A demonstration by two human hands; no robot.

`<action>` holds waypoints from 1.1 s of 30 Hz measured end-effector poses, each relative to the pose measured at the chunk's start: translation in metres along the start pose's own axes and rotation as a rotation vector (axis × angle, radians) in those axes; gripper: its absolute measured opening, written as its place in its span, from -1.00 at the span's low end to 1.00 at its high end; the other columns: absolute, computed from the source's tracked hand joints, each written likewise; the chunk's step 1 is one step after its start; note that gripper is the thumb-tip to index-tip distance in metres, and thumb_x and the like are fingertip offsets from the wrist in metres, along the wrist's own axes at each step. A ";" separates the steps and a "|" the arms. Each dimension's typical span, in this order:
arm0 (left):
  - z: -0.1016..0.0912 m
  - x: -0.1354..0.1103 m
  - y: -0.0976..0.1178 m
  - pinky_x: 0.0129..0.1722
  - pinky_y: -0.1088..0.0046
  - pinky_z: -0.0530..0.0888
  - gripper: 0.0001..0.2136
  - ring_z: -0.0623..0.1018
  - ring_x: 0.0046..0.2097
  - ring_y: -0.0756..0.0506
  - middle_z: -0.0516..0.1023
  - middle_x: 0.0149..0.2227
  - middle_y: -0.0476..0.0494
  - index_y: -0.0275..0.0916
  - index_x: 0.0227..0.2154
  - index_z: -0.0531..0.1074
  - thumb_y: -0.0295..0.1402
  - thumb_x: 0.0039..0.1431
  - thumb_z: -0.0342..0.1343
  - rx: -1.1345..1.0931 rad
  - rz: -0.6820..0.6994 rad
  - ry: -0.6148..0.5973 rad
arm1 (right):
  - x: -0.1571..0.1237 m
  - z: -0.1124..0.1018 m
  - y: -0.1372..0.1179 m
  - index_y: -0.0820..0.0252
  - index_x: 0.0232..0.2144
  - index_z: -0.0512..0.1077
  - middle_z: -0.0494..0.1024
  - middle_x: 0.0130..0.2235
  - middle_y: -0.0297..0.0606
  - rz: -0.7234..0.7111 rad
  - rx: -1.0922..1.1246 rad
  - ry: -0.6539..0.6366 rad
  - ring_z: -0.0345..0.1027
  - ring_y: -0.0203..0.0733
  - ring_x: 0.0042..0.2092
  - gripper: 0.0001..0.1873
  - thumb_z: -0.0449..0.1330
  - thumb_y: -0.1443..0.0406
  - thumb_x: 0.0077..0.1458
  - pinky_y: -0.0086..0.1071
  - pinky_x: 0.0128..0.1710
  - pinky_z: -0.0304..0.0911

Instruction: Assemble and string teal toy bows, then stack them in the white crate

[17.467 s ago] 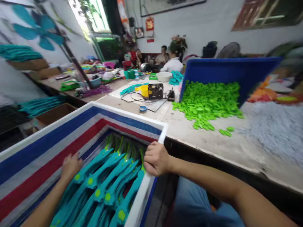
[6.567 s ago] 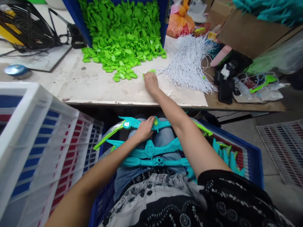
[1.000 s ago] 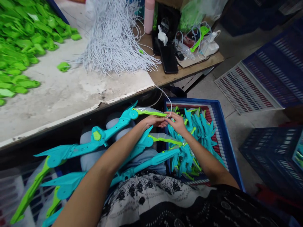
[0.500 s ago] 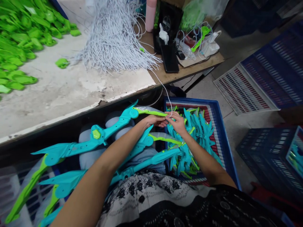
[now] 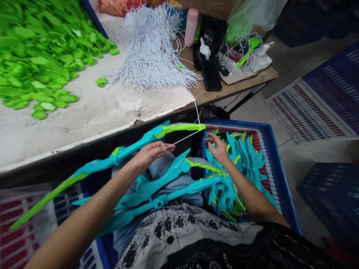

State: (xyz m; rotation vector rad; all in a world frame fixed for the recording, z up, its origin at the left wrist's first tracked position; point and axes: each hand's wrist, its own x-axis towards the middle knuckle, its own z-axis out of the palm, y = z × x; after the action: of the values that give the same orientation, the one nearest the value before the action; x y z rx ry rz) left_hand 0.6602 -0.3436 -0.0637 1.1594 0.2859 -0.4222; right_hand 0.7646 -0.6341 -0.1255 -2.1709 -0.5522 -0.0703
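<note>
- Bench (image 5: pixel 120 100), eleven o'clock.
- Left hand (image 5: pixel 153 153), eight o'clock from bow tip (image 5: pixel 192 127), pinching cord (image 5: pixel 183 139).
- Right hand (image 5: pixel 218 149), four o'clock: fingers parted.
- I should draw evenly, bow (image 5: pixel 140 142) steadied.

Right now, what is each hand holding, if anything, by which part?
The left hand pinches the white string, on the length running from the bow's green tip; the right hand holds nothing visible.
</note>
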 end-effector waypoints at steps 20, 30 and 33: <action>-0.016 -0.047 -0.005 0.02 0.31 0.35 -0.87 0.44 0.04 -0.17 0.51 0.00 -0.18 -0.24 -0.56 0.43 -0.30 -0.02 0.14 0.101 0.050 -0.042 | 0.080 0.056 -0.070 0.36 0.14 0.13 0.39 -0.07 0.00 -0.485 -0.404 -0.710 0.36 -0.06 -0.06 -0.44 0.13 0.30 0.12 -0.23 -0.10 0.29; -0.048 -0.201 0.058 -0.01 0.24 0.44 -0.81 0.45 -0.40 -0.01 0.39 -0.68 0.21 -0.08 -0.75 0.34 -0.39 -0.14 0.16 -0.332 0.578 0.762 | 0.084 0.029 -0.020 0.22 0.14 0.21 0.42 -0.11 -0.08 -0.408 -0.451 -0.685 0.35 -0.04 -0.08 -0.47 0.10 0.23 0.12 -0.21 -0.12 0.31; -0.031 -0.220 0.044 -0.06 0.30 0.47 -0.81 0.42 -0.43 0.02 0.37 -0.67 0.16 -0.10 -0.75 0.37 -0.41 -0.12 0.15 -0.253 0.580 0.817 | 0.094 0.030 -0.017 0.22 0.12 0.25 0.43 -0.13 -0.06 -0.410 -0.467 -0.687 0.34 0.02 -0.09 -0.47 0.12 0.21 0.09 -0.16 -0.11 0.30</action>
State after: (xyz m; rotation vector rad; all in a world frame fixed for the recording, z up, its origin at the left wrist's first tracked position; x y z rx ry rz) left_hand 0.4851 -0.2618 0.0546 1.0579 0.6611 0.6077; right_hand 0.8377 -0.5680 -0.1085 -2.4741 -1.4912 0.3743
